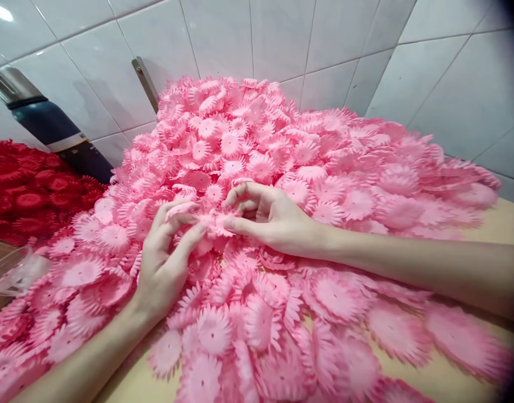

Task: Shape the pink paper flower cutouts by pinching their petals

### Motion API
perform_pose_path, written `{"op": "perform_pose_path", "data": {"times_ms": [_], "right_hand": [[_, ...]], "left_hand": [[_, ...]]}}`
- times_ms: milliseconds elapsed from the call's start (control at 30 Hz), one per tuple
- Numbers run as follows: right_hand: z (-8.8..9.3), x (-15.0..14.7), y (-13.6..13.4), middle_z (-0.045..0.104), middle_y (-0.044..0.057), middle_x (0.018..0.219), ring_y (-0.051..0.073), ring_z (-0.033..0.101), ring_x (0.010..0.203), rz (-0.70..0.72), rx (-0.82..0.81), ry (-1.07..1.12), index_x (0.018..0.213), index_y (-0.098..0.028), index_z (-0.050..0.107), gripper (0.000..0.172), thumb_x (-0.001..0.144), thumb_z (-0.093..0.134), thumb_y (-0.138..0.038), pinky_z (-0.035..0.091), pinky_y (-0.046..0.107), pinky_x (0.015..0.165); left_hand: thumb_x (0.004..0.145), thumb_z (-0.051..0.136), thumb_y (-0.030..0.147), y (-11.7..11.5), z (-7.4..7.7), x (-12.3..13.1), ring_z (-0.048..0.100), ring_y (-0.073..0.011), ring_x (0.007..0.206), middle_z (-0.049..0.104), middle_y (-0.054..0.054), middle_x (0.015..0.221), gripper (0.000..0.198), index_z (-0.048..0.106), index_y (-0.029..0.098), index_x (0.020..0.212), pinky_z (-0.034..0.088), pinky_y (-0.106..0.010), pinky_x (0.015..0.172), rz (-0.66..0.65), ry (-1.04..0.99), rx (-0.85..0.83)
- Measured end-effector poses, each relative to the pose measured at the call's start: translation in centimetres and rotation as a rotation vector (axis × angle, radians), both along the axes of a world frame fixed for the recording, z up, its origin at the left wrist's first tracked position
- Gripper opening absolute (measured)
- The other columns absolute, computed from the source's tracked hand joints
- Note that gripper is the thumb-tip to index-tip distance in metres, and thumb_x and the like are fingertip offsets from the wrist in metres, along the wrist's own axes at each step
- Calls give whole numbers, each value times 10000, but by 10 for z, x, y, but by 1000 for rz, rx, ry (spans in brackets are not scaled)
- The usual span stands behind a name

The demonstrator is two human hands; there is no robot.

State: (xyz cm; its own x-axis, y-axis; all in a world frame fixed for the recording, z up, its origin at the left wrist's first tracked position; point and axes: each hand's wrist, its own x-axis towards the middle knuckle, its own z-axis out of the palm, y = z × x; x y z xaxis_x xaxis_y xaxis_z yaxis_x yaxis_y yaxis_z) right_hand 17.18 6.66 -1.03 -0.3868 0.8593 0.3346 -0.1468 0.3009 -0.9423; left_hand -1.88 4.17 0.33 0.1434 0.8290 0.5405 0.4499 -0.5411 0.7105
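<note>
My left hand (162, 260) is closed, thumb against fingers, on pink fringed flower pieces; one lies across its fingers. Facing it, my right hand (277, 221) has its thumb and curled fingers at the other side of a small pink flower piece (217, 223) held between the two hands. The fingertips partly hide this piece. Around and beneath both hands spreads a big heap of pink flower pieces (231, 144). They are round, with a cut fringe, and many have a small hole in the centre.
At the left, a pile of red flower pieces (30, 196) lies beside a dark blue bottle (61, 126) with a metal cap. A clear plastic container (15, 271) is at the left edge. White tiled walls (277, 39) rise behind the pale yellow tabletop (498, 224).
</note>
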Motion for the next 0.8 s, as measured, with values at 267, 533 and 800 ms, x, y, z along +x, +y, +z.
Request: {"op": "perform_pose_path", "data": {"times_ms": [267, 533, 800], "right_hand": [[1, 1, -1, 495, -57, 652, 70, 413, 551, -30, -35, 6, 936, -166, 509, 207, 801, 665, -187, 330, 222, 516], [-2, 1, 2, 585, 6, 881, 99, 569, 767, 37, 9, 13, 864, -145, 560, 274, 683, 766, -144, 464, 238, 694], [-3, 1, 1, 516, -42, 740, 71, 463, 607, 71, -45, -20, 878, -171, 515, 296, 705, 754, -147, 380, 214, 543]], "left_hand": [[849, 573, 259, 17, -6, 0, 548, -130, 711, 550, 30, 714, 153, 563, 201, 708, 476, -255, 715, 311, -571, -91], [758, 735, 259, 13, -2, -4, 563, -164, 879, 555, 15, 901, 249, 498, 249, 836, 477, -306, 853, 139, -297, -177], [809, 704, 278, 0, 6, 1, 560, -221, 1007, 572, -26, 943, 149, 578, 222, 755, 433, -374, 954, -15, 187, 33]]}}
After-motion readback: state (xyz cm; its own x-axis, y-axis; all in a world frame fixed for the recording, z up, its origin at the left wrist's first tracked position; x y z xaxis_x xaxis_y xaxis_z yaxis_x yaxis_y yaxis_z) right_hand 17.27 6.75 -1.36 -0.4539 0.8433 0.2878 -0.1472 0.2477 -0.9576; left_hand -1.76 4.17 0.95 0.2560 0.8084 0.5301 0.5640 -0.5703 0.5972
